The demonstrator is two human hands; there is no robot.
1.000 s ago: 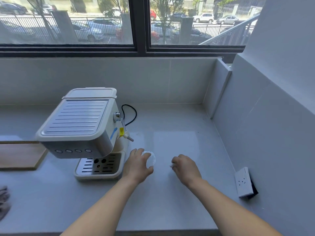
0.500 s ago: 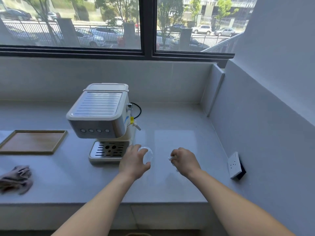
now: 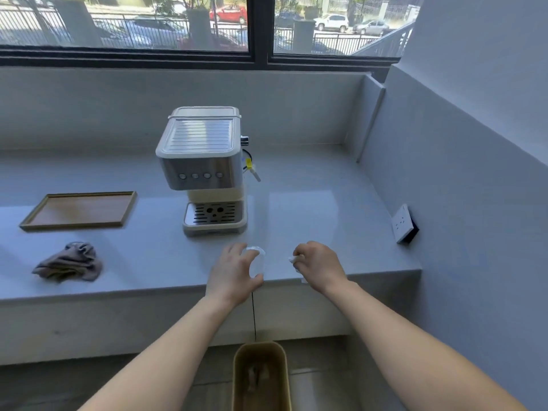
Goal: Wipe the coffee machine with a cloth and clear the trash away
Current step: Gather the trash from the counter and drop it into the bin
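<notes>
A cream and steel coffee machine [image 3: 206, 167] stands on the grey counter [image 3: 311, 209], facing me. My left hand [image 3: 234, 271] grips a small clear plastic cup [image 3: 257, 262] near the counter's front edge. My right hand [image 3: 318, 266] pinches a small white scrap of trash [image 3: 294, 259] at the same edge. A crumpled grey cloth [image 3: 69, 262] lies on the counter far to the left, away from both hands. A tan trash bin [image 3: 261, 378] stands on the floor below the counter, between my forearms, with some scraps inside.
A wooden tray [image 3: 80, 210] lies left of the machine. A white wall socket [image 3: 403, 223] sticks out of the right wall at counter level. The machine's steam wand [image 3: 254, 173] and black cord point to the right. A window runs behind the counter.
Both hands have drawn back from beside the machine to the counter's front edge, still holding the cup and the scrap. The view has pulled back, and the cloth, tray and bin have come into sight.
</notes>
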